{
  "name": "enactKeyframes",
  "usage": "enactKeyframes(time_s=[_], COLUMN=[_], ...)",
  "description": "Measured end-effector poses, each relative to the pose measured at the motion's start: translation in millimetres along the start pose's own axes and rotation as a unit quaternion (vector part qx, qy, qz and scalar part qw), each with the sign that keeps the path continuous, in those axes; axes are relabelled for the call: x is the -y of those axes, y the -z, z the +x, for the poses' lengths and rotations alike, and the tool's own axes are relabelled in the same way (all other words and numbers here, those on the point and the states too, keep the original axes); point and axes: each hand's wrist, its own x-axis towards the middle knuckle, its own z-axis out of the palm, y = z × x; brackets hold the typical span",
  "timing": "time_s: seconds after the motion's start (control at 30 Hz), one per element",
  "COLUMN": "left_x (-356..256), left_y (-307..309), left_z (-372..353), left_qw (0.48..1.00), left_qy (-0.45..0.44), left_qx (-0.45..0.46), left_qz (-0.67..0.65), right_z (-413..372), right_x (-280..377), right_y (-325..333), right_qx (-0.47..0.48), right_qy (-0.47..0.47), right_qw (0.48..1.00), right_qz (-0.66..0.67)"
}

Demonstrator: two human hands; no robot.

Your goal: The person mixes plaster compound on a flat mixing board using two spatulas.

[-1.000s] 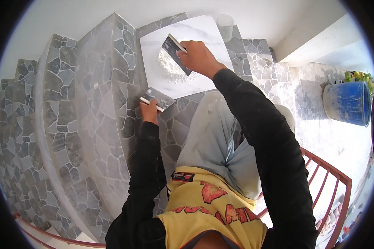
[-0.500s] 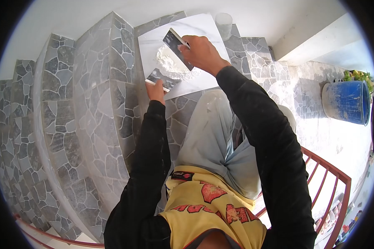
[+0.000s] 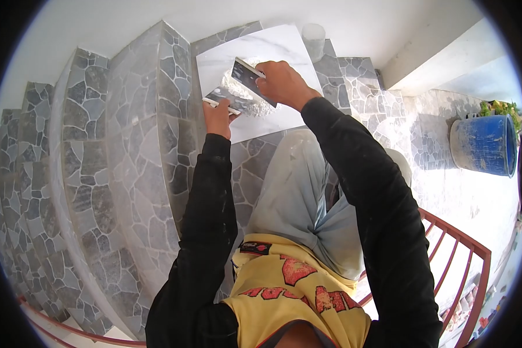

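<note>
My left hand (image 3: 217,118) is closed on the pale edge of one flat putty knife (image 3: 221,95), its dark blade pointing up and right. A second putty knife (image 3: 247,77) is gripped in my right hand (image 3: 284,86), its blade slanting down over a heap of white powder or paste (image 3: 255,106). Both blades meet the heap from opposite sides. Beneath them lies a white marbled tile (image 3: 293,52), resting on the stone-patterned step. Part of the heap is hidden behind the blades.
A translucent cup (image 3: 313,36) stands beyond the tile's upper right corner. Stone-patterned stairs (image 3: 130,156) descend on the left. To the right are a blue barrel (image 3: 484,145) and a red-brown railing (image 3: 455,232). A white wall (image 3: 354,23) rises behind.
The left putty knife has tipped up and moved inward toward the heap. My right hand has lowered its knife slightly, and the two blades are closer together.
</note>
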Motion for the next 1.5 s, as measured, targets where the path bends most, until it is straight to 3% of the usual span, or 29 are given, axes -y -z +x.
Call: enactKeyframes(time_s=[0.2,0.3,0.43,0.53,0.7,0.9,1.27,1.4,1.5], left_x=[-14.0,-13.5,19.1,43.6,71.6,58.3,9.7,-23.7,-34.8], left_y=[-9.8,7.1,48.5,82.3,91.8,73.8,72.2,45.1,33.9], left_z=[-13.1,-22.4,-38.3,-34.2,13.0,61.7,63.1,71.0,92.1], left_qw=[1.0,1.0,0.996,0.993,0.992,0.994,0.993,0.994,0.967], left_qy=[-0.007,-0.001,0.01,0.042,0.011,-0.009,0.033,0.003,-0.071], left_qx=[0.017,0.006,-0.09,-0.082,-0.097,-0.049,0.031,0.038,0.043], left_qz=[0.02,0.023,0.002,0.073,0.075,0.099,0.11,0.103,0.242], right_z=[-10.4,-9.4,-1.3,0.9,0.0,-2.1,-5.7,-4.5,-3.7], right_x=[-5.7,-12.9,-0.9,9.2,6.3,3.5,-2.2,-0.2,-4.2], right_y=[-28.2,-33.4,-22.0,-13.3,-13.0,0.2,10.9,11.5,10.5], right_qx=[0.037,0.02,-0.008,-0.012,-0.018,-0.039,-0.056,-0.046,-0.065], right_qy=[0.004,-0.011,0.002,0.01,0.011,0.012,-0.003,-0.007,0.0], right_qw=[0.999,0.997,0.999,0.999,0.999,0.998,0.997,0.998,0.997], right_qz=[-0.001,-0.079,-0.05,-0.042,-0.041,-0.051,-0.045,-0.043,-0.038])
